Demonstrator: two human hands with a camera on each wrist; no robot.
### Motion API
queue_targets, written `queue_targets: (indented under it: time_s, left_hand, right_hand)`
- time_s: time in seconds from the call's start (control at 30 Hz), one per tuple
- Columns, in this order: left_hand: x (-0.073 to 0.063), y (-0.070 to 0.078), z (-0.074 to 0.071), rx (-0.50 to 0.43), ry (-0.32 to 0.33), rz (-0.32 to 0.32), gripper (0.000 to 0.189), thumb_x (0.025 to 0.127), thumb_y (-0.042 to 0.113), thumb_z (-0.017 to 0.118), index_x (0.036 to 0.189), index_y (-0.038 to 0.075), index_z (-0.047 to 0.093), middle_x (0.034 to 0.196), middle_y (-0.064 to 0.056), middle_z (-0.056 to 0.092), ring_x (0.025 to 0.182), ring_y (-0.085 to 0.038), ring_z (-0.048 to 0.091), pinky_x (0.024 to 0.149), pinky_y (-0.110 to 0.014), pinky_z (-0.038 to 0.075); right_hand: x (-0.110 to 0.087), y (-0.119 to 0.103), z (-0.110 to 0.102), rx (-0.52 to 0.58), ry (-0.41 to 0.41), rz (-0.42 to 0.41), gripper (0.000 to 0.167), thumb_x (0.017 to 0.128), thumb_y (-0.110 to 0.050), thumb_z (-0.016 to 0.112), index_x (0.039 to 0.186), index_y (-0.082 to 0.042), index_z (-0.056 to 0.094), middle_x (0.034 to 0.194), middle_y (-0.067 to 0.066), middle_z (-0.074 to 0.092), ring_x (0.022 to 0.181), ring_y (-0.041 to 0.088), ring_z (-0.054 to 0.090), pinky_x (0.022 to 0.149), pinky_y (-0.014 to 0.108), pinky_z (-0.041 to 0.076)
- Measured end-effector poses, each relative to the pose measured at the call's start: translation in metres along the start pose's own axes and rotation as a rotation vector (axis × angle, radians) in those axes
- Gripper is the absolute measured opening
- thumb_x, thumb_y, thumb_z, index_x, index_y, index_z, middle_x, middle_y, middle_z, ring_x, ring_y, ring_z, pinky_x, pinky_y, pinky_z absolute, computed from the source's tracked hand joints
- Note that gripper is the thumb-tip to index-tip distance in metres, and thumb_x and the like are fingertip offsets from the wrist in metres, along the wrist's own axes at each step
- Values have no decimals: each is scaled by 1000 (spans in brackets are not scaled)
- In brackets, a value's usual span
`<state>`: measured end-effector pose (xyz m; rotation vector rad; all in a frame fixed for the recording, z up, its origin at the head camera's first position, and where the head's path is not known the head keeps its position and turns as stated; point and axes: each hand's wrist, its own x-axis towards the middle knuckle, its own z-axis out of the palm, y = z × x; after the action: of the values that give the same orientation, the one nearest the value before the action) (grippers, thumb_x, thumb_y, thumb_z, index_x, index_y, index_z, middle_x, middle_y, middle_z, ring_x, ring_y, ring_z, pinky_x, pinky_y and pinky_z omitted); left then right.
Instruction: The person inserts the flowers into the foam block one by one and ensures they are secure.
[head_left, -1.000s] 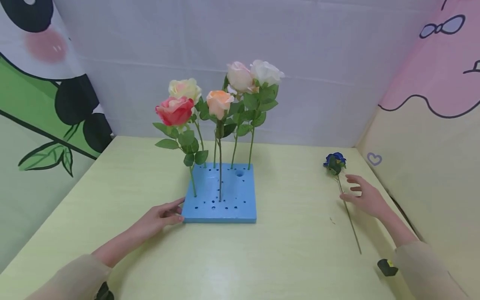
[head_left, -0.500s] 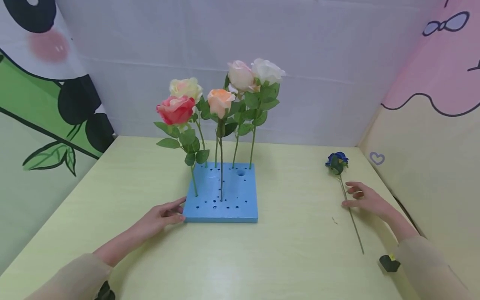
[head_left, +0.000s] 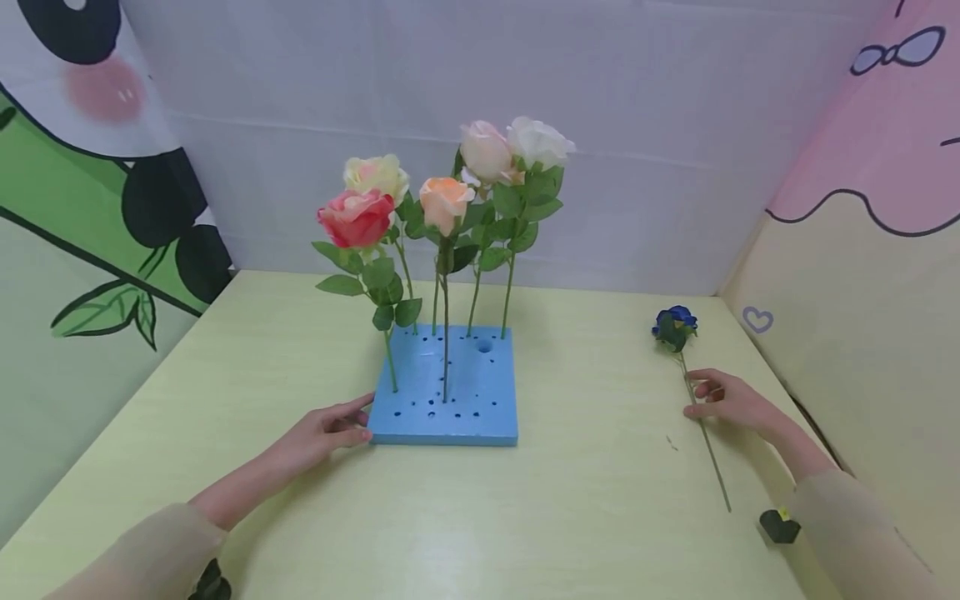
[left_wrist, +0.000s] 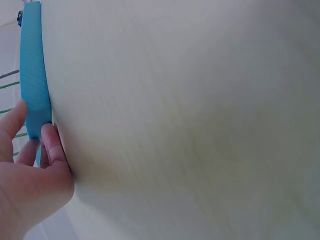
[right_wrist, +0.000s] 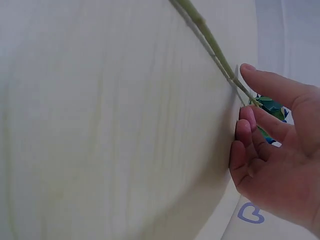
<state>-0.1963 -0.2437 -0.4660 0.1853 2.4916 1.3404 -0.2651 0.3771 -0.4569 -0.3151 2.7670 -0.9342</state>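
Note:
A blue block with small holes (head_left: pixel 472 427) stands on the table, holding several upright artificial roses, among them a red-pink rose (head_left: pixel 357 218), a peach rose (head_left: pixel 446 205) and a white rose (head_left: pixel 542 142). My left hand (head_left: pixel 318 437) holds the block's front left corner, thumb at the front and fingers along the side, as the left wrist view shows. At the right lies a blue rose (head_left: pixel 674 325) on the table. My right hand (head_left: pixel 731 404) is at its stem (right_wrist: pixel 212 44); thumb and index finger lie either side with a gap between them, the other fingers curled.
Dark leaf-like pieces lie near the right sleeve (head_left: pixel 780 527) and beside the left sleeve (head_left: pixel 212 581). A tiny scrap (head_left: pixel 672 443) lies left of the blue rose's stem. Painted panels and a pale cloth wall (head_left: pixel 637 208) border the table.
My right hand has come down toward me along the blue rose's stem, and its thumb and fingers have closed in around it. My left hand stays on the block.

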Motion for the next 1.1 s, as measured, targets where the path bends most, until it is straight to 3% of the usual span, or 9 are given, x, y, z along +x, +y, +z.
queue_targets:
  time_s: [0.2,0.5,0.83,1.1]
  left_hand:
    - [0,0,0,0,5,2,69,94,37,66,153,16,37,130,-13,58,109,-22,55,86,-32,45]
    - [1,-1,0,4,7,10,69,94,37,67,153,17,37,131,-13,59,111,-22,55,87,-31,45]
    - [0,-1,0,-5,11,16,68,94,36,67,153,18,38,130,-12,59,111,-22,56,89,-32,45]
    - [0,-1,0,-9,7,11,69,94,36,67,153,16,38,130,-13,59,110,-22,55,87,-32,44]
  right_hand:
    - [3,-3,-4,4,-51,-51,61,89,-11,69,138,14,42,98,12,60,84,6,54,69,21,46]
    - [10,-15,-2,2,-62,6,58,89,-8,66,139,9,44,98,15,61,75,12,58,64,26,52]
    - [15,-37,8,258,-104,-27,57,96,-6,59,145,9,36,106,20,59,84,7,59,74,25,55]
    - [16,-77,17,293,-52,-111,52,97,-6,58,145,3,40,112,29,56,89,18,65,78,29,58]
